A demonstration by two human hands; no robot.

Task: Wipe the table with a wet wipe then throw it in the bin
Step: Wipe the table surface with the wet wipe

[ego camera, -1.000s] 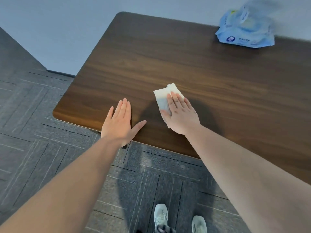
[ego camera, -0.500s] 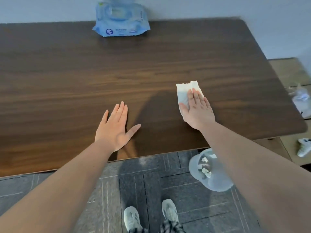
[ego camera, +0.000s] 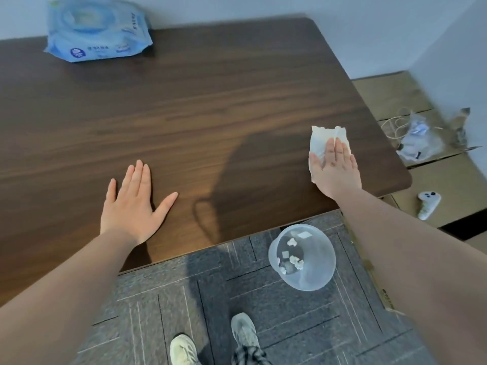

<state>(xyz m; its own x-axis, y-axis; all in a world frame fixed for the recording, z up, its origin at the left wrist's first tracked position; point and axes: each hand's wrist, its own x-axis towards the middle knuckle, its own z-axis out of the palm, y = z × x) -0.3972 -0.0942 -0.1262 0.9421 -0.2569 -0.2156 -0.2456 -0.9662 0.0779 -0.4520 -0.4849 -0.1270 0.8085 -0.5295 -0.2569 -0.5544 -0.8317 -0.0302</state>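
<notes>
Your right hand lies flat on the wet wipe, pressing it down on the bench near the right end, close to the front edge. Your fingers are straight, not curled, so you are pushing the wipe, not pinching it. Part of the wipe pokes out past your fingertips. Your left hand is flat on the bench too, fingers spread, holding nothing.

The wipe looks thin, soft and floppy. It should weigh almost nothing. Being wet, it will likely cling to the wood and slide along under your palm. It may bunch up or fold over if you push fast.

To pick it up, curl your fingers and scrunch it into your palm. A loose corner could droop or drip.

The bin sits on the floor just below the bench edge, near your right arm. It is open on top, with some scraps inside.
</notes>
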